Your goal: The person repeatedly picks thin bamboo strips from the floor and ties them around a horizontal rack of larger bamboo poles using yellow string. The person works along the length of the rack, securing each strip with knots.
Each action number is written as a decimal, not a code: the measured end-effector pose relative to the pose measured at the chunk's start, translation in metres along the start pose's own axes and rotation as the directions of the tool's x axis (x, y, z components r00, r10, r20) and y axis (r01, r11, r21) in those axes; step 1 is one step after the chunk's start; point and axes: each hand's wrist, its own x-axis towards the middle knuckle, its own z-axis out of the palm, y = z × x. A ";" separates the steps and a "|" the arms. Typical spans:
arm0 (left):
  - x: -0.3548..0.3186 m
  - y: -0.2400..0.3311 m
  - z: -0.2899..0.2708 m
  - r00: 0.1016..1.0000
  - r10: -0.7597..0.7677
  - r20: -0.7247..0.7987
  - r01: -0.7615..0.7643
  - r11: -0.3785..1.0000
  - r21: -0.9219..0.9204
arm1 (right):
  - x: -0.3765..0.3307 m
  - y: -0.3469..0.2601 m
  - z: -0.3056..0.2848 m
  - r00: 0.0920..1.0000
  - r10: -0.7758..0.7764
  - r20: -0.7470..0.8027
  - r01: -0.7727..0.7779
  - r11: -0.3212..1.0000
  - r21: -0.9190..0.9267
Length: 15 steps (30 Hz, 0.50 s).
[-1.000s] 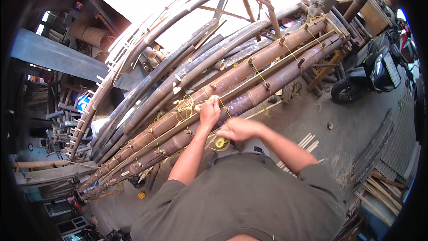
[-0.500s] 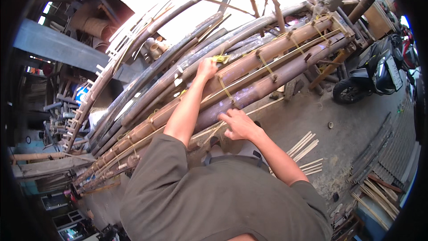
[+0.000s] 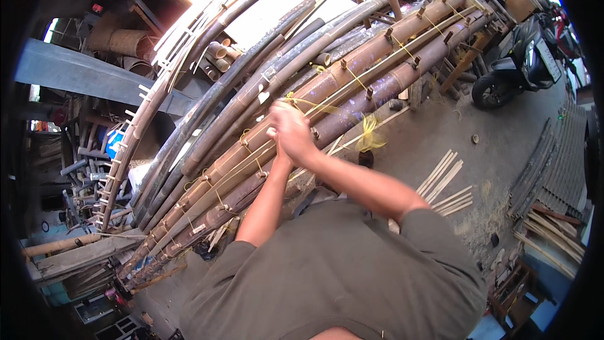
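My two hands meet over a long bamboo frame of brown poles (image 3: 393, 82). My right hand (image 3: 294, 131) crosses over my left, its fingers curled in and slightly blurred, closed on a yellow cord (image 3: 318, 106) at the upper pole. Only part of my left hand (image 3: 280, 153) shows beneath the right; its fingers are hidden. A loose bundle of yellow twine (image 3: 370, 136) hangs blurred to the right of my hands, over the lower pole's near side. Short pegs (image 3: 369, 93) stand along the poles, with yellow lashings (image 3: 355, 78) tied between them.
Dark curved poles (image 3: 236, 82) lie beyond the frame. A parked motorcycle (image 3: 525, 66) stands at the right. Split bamboo strips (image 3: 445, 182) lie on the floor, near a small bamboo ring (image 3: 475, 139). Corrugated sheets (image 3: 563, 173) are at the far right.
My left hand has come down the upper pole toward me, and my right hand has moved left and up across it. The yellow twine bundle now hangs to the right. The view has shifted.
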 end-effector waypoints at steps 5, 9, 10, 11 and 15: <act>0.020 0.046 -0.049 0.950 -0.189 0.248 0.251 0.935 -0.251 | 0.124 0.001 -0.041 0.852 0.395 0.345 0.423 -0.129 -0.897; 0.021 0.041 -0.051 0.944 -0.202 0.259 0.267 0.931 -0.248 | 0.149 -0.002 -0.064 0.704 0.601 0.378 0.272 0.264 -0.925; 0.022 0.038 -0.051 0.933 -0.209 0.293 0.287 0.923 -0.256 | 0.145 0.000 -0.066 0.722 0.497 0.480 0.223 0.490 -0.843; 0.023 0.033 -0.049 0.919 -0.226 0.322 0.317 0.911 -0.265 | 0.129 -0.002 -0.061 0.775 0.356 0.522 0.088 0.757 -0.647; 0.018 0.039 -0.045 0.964 -0.176 0.200 0.206 0.968 -0.144 | 0.007 -0.019 -0.115 0.583 0.290 0.759 0.488 0.621 -0.613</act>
